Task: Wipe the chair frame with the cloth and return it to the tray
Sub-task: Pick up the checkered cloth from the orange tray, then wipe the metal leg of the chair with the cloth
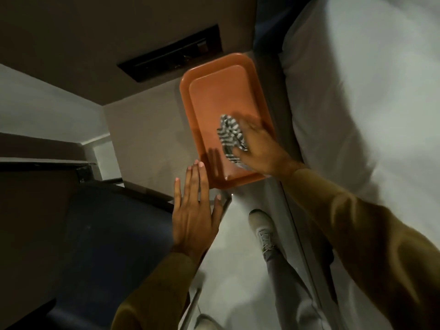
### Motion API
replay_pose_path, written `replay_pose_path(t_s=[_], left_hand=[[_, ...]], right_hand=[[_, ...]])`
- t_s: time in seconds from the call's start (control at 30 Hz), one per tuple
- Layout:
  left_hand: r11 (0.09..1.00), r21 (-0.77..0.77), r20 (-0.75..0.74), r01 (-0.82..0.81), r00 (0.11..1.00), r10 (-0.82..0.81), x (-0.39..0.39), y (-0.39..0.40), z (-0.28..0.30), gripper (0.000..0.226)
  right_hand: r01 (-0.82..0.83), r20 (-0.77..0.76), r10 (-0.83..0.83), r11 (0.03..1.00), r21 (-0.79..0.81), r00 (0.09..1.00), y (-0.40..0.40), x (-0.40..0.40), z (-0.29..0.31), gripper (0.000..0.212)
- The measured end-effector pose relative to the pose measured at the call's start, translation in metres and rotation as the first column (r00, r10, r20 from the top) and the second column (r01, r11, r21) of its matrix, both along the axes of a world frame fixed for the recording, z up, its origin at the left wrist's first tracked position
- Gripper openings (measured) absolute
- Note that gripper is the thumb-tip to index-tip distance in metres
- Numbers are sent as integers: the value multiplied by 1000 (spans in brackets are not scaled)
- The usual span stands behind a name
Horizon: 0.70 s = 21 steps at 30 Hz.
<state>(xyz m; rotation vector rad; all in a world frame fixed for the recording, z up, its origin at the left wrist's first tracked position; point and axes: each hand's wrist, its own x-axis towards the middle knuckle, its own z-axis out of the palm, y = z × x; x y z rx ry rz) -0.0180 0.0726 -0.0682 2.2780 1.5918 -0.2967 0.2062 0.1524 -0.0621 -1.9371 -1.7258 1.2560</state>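
An orange tray (214, 91) lies on the pale floor beside the bed. A black-and-white striped cloth (229, 134) rests bunched in the tray's near right part. My right hand (259, 148) is on the cloth, fingers curled around its right side; the hand is blurred. My left hand (192, 210) hovers flat with fingers spread, just short of the tray's near left corner, above the chair's edge. The chair (107, 246) has a dark blue seat and a dark frame bar (152, 196) at lower left.
A bed with white bedding (369, 115) runs along the right side. A dark wooden desk (31, 201) stands at left. A black wall recess (171, 53) sits above the tray. My shoe (262, 229) and trouser leg stand on the floor below the tray.
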Motion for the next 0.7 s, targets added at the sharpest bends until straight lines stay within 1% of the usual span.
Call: replay_pose_path(t_s=[0.03, 0.07, 0.1, 0.17, 0.2, 0.27, 0.3, 0.33, 0.4, 0.43, 0.47, 0.53, 0.63, 0.7], left_hand=[[999, -1, -24, 34, 999, -34, -6, -5, 4, 79], [997, -3, -42, 76, 996, -76, -12, -11, 8, 78], [993, -7, -54, 119, 991, -119, -19, -18, 11, 78], [979, 20, -60, 203, 978, -201, -30, -35, 17, 78], [970, 54, -56, 235, 971, -232, -39, -46, 20, 79], [955, 118, -43, 273, 962, -270, -56, -65, 26, 79], [947, 140, -45, 288, 958, -285, -68, -76, 29, 79], [940, 158, -50, 303, 953, -298, -79, -86, 31, 79], [921, 196, -74, 336, 942, -328, -106, -107, 31, 79], [915, 200, -82, 350, 937, -340, -119, -117, 29, 79], [911, 202, -89, 360, 933, -349, -133, -129, 26, 79], [900, 194, -100, 391, 920, -378, -157, -148, 16, 79], [875, 163, -119, 456, 889, -442, -187, -175, -8, 80], [849, 155, -128, 504, 863, -489, -203, -188, -23, 81]], right_hand=[[116, -75, -115, 993, 5, 991, -14, -2, 8, 73], [236, -143, -232, 972, 12, 962, -29, -7, 15, 67], [339, -193, -329, 941, 16, 924, -48, -12, 20, 61], [495, -278, -479, 869, -17, 832, -90, -24, 24, 57], [560, -326, -551, 825, -74, 768, -115, -36, 26, 50], [672, -351, -696, 710, -209, 626, -165, -60, 22, 23], [728, -334, -769, 631, -266, 545, -194, -76, 19, 17], [771, -325, -823, 558, -308, 466, -220, -90, 15, 17], [819, -341, -888, 429, -380, 307, -280, -126, 6, 18], [828, -335, -908, 381, -412, 251, -308, -145, 0, 21], [835, -324, -925, 332, -440, 197, -335, -165, -6, 28], [840, -309, -945, 251, -481, 105, -383, -204, -23, 36], [838, -284, -959, 158, -523, 4, -443, -258, -49, 33], [826, -275, -960, 117, -551, -47, -473, -289, -67, 30]])
